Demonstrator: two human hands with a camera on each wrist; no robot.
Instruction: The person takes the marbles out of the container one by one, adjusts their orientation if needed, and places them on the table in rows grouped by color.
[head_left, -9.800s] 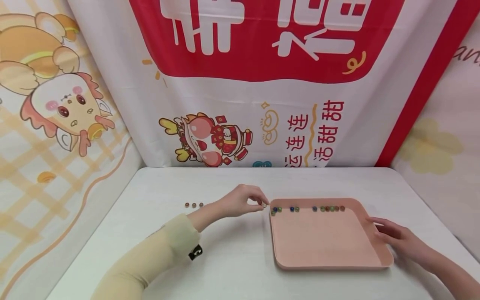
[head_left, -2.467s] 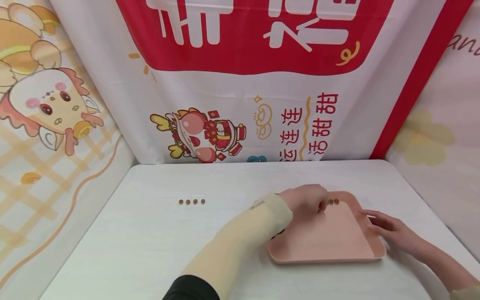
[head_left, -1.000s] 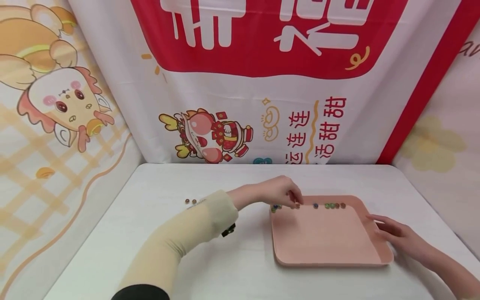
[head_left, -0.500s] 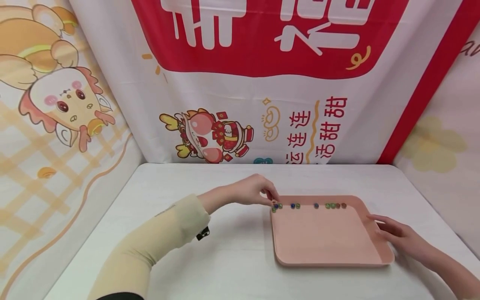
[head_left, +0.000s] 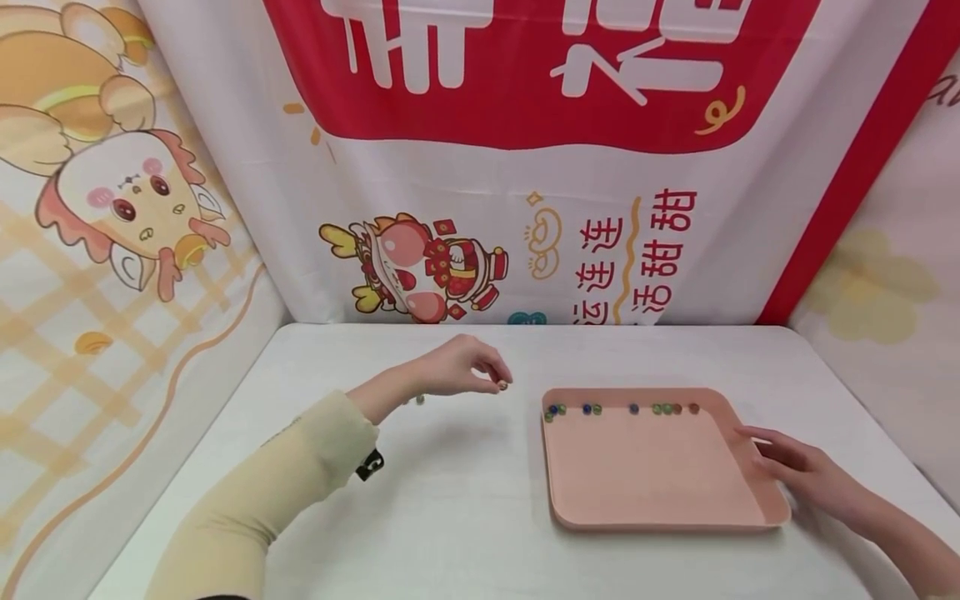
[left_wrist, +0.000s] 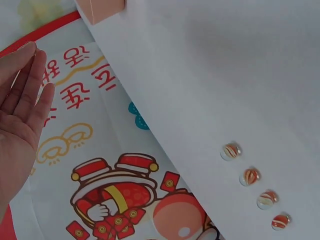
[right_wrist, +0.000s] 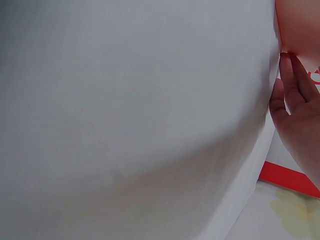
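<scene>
While left hand pinches marble, right hand touching tray, marbles inside

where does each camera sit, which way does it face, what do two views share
Head: on the head, facing forward and down at the pink tray; left hand, right hand and arms show.
Left wrist: on that wrist, facing white table, four marbles and banner; left hand at left edge.
Right wrist: on that wrist, facing mostly table; right hand at right edge.
Head and left wrist share the tray, only partly in the latter.
</scene>
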